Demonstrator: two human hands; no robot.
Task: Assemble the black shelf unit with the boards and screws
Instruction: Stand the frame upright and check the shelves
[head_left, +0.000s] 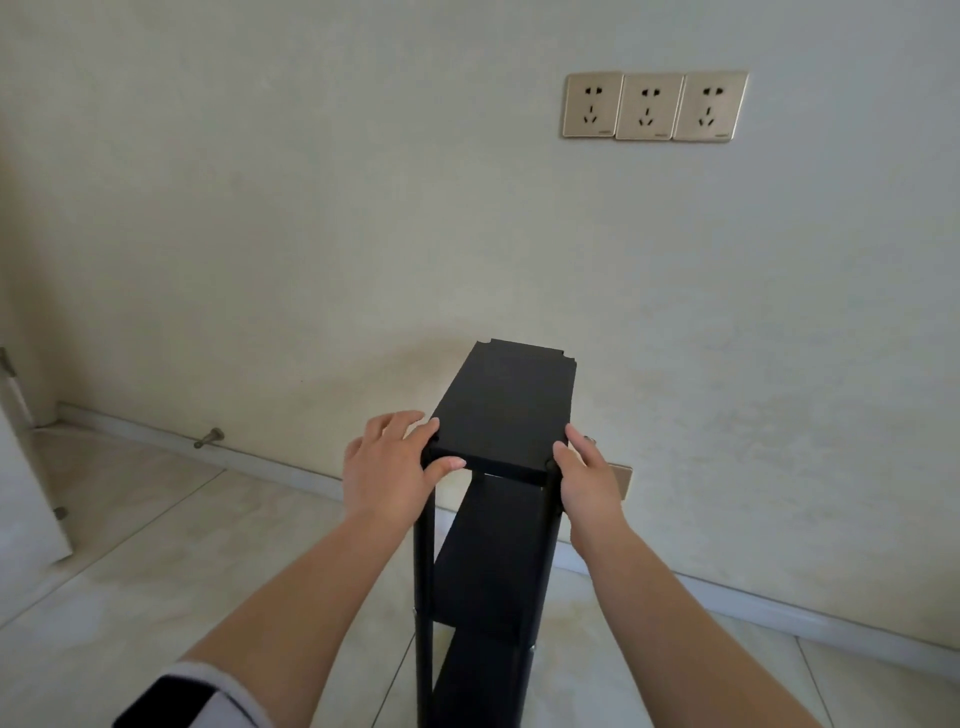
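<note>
The black shelf unit (506, 405) stands upright on the tiled floor, its far end against the wall. It has a top board, lower boards (491, 556) beneath and black corner posts (423, 597). My left hand (389, 467) holds the near left corner of the top board, thumb along the front edge and fingers on the side. My right hand (587, 480) lies against the near right corner, fingers straight along the board's side edge. No loose boards or screws are in view.
A cream wall with three gold sockets (654, 106) rises behind the shelf, and another gold plate (621, 480) sits low by my right hand. A metal door stopper (209, 437) sticks out at the skirting. A white door (21, 467) stands at far left.
</note>
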